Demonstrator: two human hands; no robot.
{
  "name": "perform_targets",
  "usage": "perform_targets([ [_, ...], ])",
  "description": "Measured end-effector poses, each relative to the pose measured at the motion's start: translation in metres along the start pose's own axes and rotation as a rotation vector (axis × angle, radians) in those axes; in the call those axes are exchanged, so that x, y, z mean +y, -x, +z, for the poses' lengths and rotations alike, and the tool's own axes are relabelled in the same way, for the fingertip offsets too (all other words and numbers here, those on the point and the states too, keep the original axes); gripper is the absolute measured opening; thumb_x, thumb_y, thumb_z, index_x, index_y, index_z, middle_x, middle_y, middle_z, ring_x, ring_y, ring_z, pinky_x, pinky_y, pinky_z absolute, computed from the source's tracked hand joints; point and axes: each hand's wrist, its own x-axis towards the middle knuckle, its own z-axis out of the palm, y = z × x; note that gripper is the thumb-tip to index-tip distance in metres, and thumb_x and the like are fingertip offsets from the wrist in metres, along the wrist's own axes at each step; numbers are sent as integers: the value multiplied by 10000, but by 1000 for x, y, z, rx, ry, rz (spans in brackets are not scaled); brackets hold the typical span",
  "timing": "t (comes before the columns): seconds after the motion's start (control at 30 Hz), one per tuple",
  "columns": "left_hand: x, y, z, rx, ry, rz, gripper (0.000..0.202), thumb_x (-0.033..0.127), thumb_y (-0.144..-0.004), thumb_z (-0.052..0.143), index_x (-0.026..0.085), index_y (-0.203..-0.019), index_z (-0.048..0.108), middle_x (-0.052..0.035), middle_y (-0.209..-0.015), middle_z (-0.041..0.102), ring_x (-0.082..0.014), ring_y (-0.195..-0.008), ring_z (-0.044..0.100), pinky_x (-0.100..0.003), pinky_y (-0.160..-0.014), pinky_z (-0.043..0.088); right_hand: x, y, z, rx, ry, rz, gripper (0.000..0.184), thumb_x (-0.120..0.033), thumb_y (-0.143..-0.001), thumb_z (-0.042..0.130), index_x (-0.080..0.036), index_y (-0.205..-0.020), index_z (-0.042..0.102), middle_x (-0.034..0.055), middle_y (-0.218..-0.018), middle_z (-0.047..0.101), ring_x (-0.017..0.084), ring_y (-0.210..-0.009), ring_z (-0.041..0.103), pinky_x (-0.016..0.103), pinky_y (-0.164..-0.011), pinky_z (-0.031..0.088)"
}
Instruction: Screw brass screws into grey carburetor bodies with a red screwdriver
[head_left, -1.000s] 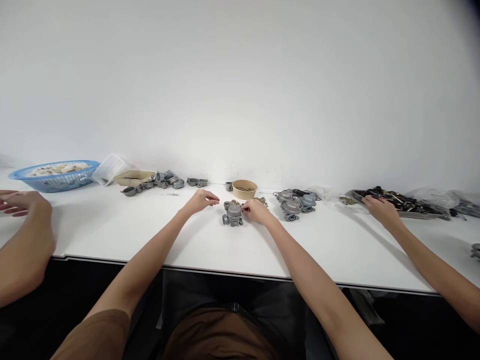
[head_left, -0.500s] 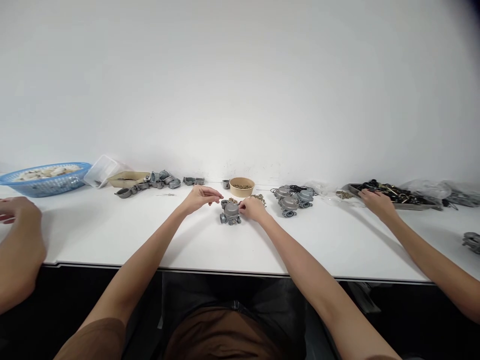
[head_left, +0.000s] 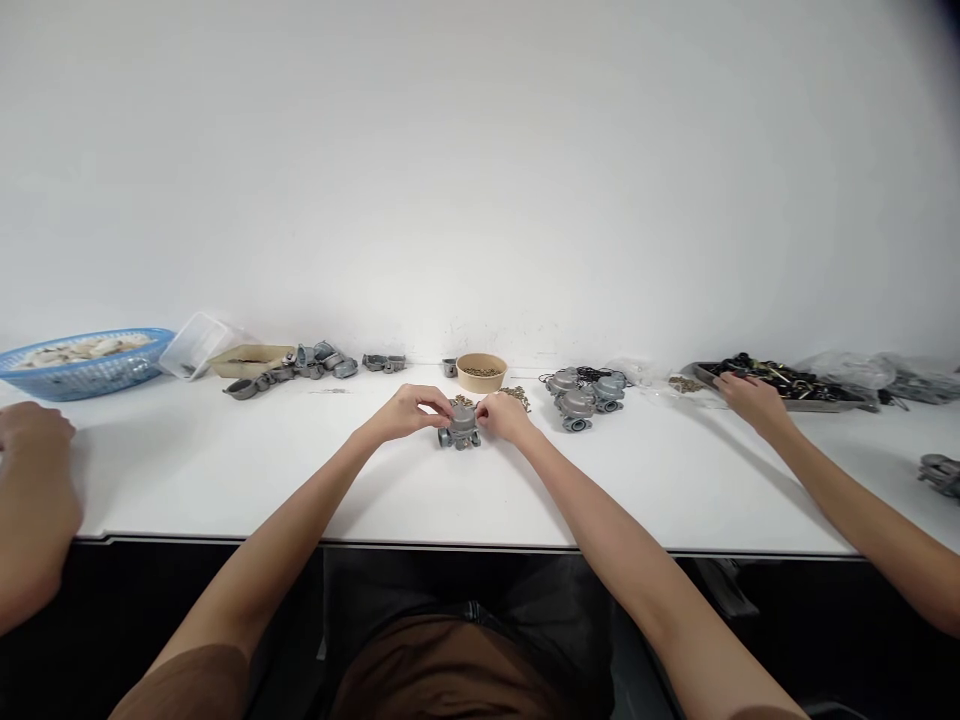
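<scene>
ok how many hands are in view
4. The person's left hand and right hand are at the grey metal part; a co-worker's hand, partly cut off, is at the picture's left edge; another hand is at the grey tray on the right.

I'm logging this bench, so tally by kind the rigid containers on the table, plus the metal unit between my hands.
Basket, blue: 1
Clear box: 1
Yellowish tray and grey tray: 2
Tan bowl: 1
Metal unit: 1
Total: 6
</scene>
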Motion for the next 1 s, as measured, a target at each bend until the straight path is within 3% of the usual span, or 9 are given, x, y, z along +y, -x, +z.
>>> perform_targets([
  [0.13,-1,1,0,-2,-88,30,171,326,-822,770,165,-878,775,-67,-891,765,-187,-837,716,-258,-717,595,3,-1,-9,9,-38,-8,226,-62,-791,617,-176,-791,812,81,-836,783,160,-784,683,268,-726,455],
  [0.3,9,3,2,-14,-173,86,167,341,-861,730,183,-870,785,-52,-890,776,-167,-803,715,-235,-693,577,1,1,-28,82,-449,-19,128,-173,-773,671,-186,-806,794,60,-858,784,181,-781,706,277,-757,530],
  [0.47,20,4,5,-59,-207,84,168,326,-889,683,195,-880,789,-50,-915,781,-170,-832,715,-233,-685,560,-12,4,-38,78,-699,-13,142,-270,-755,699,-191,-833,789,58,-819,772,209,-742,705,313,-704,553],
  [1.0,17,6,7,-128,-301,232,185,243,-930,609,181,-928,784,-77,-918,773,-178,-830,712,-263,-706,566,-12,0,-23,-26,-924,9,189,-290,-710,754,-164,-848,784,93,-922,786,227,-887,737,337,-792,589],
])
